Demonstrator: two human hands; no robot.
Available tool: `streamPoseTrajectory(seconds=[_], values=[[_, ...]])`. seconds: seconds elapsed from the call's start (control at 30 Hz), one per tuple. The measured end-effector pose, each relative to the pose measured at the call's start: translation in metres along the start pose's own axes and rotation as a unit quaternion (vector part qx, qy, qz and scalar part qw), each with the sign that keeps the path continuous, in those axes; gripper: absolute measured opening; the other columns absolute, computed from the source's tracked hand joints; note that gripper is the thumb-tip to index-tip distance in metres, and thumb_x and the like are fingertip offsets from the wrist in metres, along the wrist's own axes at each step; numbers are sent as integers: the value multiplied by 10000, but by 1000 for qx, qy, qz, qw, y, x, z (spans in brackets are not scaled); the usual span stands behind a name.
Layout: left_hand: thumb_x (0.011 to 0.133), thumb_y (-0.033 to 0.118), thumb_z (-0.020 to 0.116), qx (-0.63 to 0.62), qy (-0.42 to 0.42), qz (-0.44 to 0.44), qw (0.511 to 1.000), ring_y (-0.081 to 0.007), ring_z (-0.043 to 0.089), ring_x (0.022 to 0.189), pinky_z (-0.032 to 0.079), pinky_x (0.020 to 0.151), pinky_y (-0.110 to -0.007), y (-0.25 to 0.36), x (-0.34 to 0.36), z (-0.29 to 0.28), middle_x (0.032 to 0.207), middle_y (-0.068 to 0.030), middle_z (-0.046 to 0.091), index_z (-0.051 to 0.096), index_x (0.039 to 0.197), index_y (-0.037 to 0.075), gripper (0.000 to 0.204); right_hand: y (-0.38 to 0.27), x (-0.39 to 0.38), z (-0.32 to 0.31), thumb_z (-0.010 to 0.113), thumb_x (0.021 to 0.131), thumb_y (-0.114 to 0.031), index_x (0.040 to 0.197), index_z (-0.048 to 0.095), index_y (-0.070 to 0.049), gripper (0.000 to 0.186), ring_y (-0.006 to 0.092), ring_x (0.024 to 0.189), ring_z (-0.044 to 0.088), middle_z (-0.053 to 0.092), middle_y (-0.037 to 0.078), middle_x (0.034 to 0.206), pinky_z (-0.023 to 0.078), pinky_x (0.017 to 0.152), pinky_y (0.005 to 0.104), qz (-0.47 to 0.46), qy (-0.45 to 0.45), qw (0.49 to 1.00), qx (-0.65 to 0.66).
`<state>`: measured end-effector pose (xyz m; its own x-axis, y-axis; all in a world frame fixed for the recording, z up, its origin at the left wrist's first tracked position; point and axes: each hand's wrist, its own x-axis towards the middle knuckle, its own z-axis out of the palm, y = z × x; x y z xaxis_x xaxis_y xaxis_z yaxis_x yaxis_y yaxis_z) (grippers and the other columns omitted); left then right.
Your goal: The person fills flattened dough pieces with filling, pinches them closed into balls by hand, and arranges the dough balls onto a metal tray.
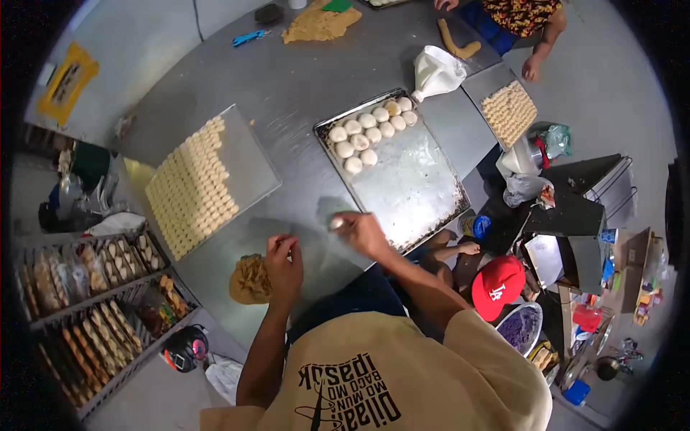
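My right hand (pixel 365 235) is closed, its fingertips holding a small white dough ball (pixel 336 223) just above the steel table. Off to its left, my left hand (pixel 285 264) has curled fingers; whatever they hold, if anything, is too small to make out. A lump of brown filling (pixel 248 281) lies on the table beside my left hand. Beyond my right hand, a dark-rimmed baking tray (pixel 413 194) carries rows of round white dough balls (pixel 359 141) at its far end. On the left, a tray (pixel 253 169) holds many small pale dough pieces (pixel 190 188).
A white piping bag (pixel 437 72) and another tray of small pieces (pixel 509 113) sit at the far right. Flattened brown dough (pixel 321 23) lies at the back. Another person's hand (pixel 530 68) is far right; someone in a red cap (pixel 498 287) is close on my right.
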<state>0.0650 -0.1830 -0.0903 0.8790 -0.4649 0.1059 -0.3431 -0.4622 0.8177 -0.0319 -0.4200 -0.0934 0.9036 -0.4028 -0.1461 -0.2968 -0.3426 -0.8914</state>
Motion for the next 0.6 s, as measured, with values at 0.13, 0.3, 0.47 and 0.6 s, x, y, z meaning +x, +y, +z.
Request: streamPoseTrajectory(seconds=[0.13, 0.3, 0.47, 0.6], values=[[973, 15, 744, -35, -52, -33, 997, -323, 723, 955, 587, 829, -383, 39, 41, 53, 1140, -159, 679, 773, 1070, -3, 103, 29, 72, -99, 726, 921, -35, 1162, 784, 23, 255, 501, 944, 747, 765, 302, 1073, 606, 852, 526, -67, 235, 962, -118], [1015, 15, 734, 25, -126, 26, 991, -279, 730, 1000, 628, 792, -377, 75, 83, 107, 1175, -147, 684, 776, 1129, -25, 128, 75, 134, -146, 781, 893, -33, 1197, 792, 16, 308, 450, 1082, 747, 766, 259, 1204, 604, 941, 462, -122, 233, 942, -208], [1035, 44, 724, 17, -128, 17, 991, -281, 742, 985, 639, 800, -380, 85, 87, 119, 1188, -154, 689, 784, 1135, -10, 128, 90, 134, -159, 747, 923, -48, 1148, 782, 60, 252, 473, 1072, 731, 754, 290, 1159, 585, 970, 493, 17, 221, 973, -69], [1050, 69, 712, 41, -155, -46, 986, -278, 759, 967, 651, 797, -384, 79, 81, 114, 1199, -153, 689, 788, 1142, 4, 136, 96, 155, -172, 737, 948, -105, 1156, 791, 58, 269, 472, 1038, 745, 760, 302, 1122, 591, 945, 483, 26, 176, 981, -75]])
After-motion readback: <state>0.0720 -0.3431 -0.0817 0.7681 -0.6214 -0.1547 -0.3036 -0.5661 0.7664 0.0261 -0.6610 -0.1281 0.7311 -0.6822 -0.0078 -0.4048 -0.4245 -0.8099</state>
